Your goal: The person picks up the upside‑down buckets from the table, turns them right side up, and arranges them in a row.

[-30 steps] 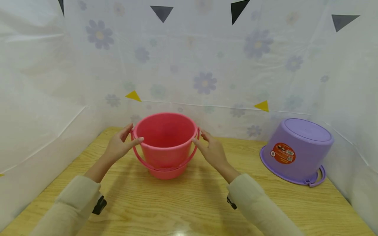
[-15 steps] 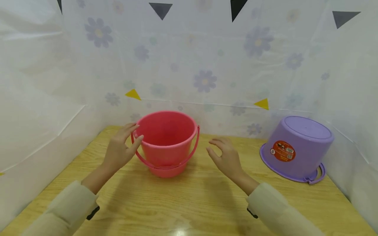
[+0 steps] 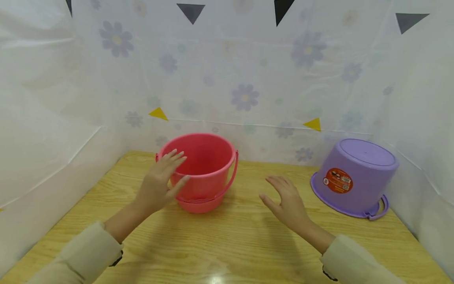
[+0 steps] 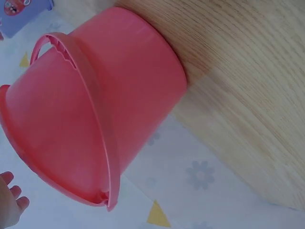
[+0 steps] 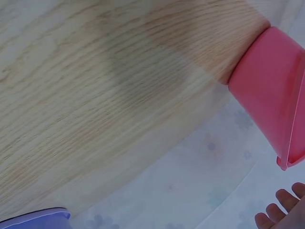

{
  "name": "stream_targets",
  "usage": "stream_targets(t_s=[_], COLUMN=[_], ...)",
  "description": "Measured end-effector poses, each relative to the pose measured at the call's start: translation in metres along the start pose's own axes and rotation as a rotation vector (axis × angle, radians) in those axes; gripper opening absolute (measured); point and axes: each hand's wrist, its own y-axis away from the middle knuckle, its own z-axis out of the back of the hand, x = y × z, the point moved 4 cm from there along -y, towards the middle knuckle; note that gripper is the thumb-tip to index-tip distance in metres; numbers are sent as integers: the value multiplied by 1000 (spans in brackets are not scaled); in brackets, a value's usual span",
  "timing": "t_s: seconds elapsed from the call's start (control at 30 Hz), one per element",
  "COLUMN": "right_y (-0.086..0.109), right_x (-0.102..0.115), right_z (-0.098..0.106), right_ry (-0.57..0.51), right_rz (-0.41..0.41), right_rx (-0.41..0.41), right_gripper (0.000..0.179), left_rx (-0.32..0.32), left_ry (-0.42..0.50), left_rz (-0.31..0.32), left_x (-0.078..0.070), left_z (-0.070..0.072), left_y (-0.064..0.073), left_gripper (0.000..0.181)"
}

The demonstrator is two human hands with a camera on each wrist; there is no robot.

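A pink bucket (image 3: 202, 185) stands upright on the table with its mouth up. Its handle (image 3: 230, 179) hangs down across the front. In the head view my left hand (image 3: 159, 183) overlaps the bucket's near left side, fingers spread; the left wrist view shows its fingertips apart from the rim. My right hand (image 3: 289, 203) is in the air between the two buckets, fingers loosely bent around nothing. At the right a purple bucket (image 3: 365, 177) rests upside down, its red label facing me and its handle (image 3: 379, 211) lying at the lower right.
The wooden table (image 3: 227, 244) reaches to the flowered white sheet (image 3: 227, 79) behind it. White sheeting also hangs along the left and right sides. The purple bucket sits close to the right sheeting.
Both hands have come away from the pink bucket's rim. The right moved right and toward me; the left shifted right, in front of the bucket. Both buckets stayed put.
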Motion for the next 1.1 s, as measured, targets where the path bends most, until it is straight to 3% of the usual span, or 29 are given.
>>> stream_targets(t_s=[0.27,0.47,0.6,0.83,1.1], right_y=[16,34,47,68,87], right_x=[-7,-16,-24,-40,-55], right_z=[10,15,19,22,23], right_ry=[73,130,140,146,152], right_rz=[41,25,-54,-265,-315], right_rx=[38,81,150,373,432], right_gripper=[54,59,64,79,84], left_rx=[36,54,71,93,202], left_ry=[4,40,70,134,149], left_rz=[-73,-171,-207,-268,-286], left_x=[-23,-46,-62,-89,-103], left_z=[-6,-14,-22,-35,-62], left_y=[-4,-6,-6,-5,5], left_gripper=[65,60,57,53,56])
